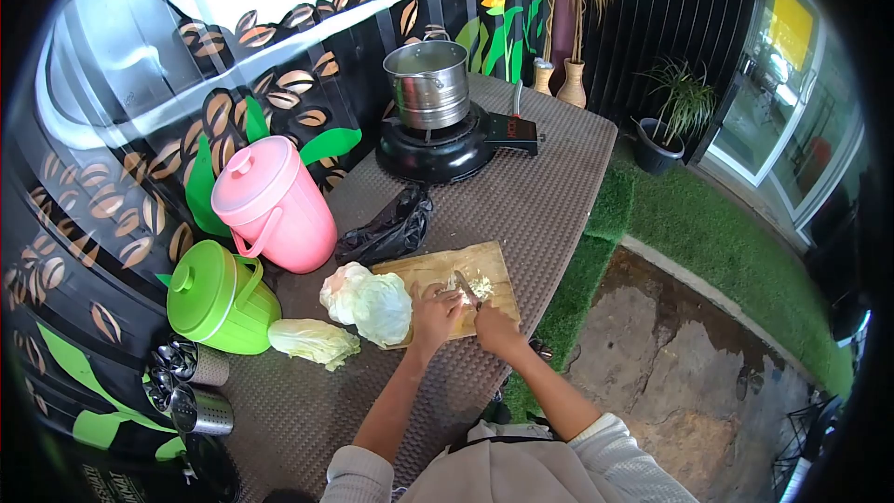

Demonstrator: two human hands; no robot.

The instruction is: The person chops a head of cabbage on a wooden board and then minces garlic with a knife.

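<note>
My right hand [496,328] is wrapped round the handle of a knife [467,290], its blade pointing away over the wooden cutting board [410,267]. Close by on the left, my left hand [436,312] has its fingers curled down at the board beside the blade; the small pale piece under them is mostly hidden. Finely chopped pale bits [480,286] lie around the knife. Left of my left hand sits a pale green cabbage [384,308], with a whiter, pinkish head [341,289] against it. A napa cabbage [315,342] lies on the table farther left.
Behind the board lies a black plastic bag [389,228]. A steel pot [427,91] stands on a portable gas stove [433,151] at the back. Pink [284,214] and green [219,303] lidded jugs line the left, near metal utensil holders [201,410]. The table edge [568,242] runs along the right.
</note>
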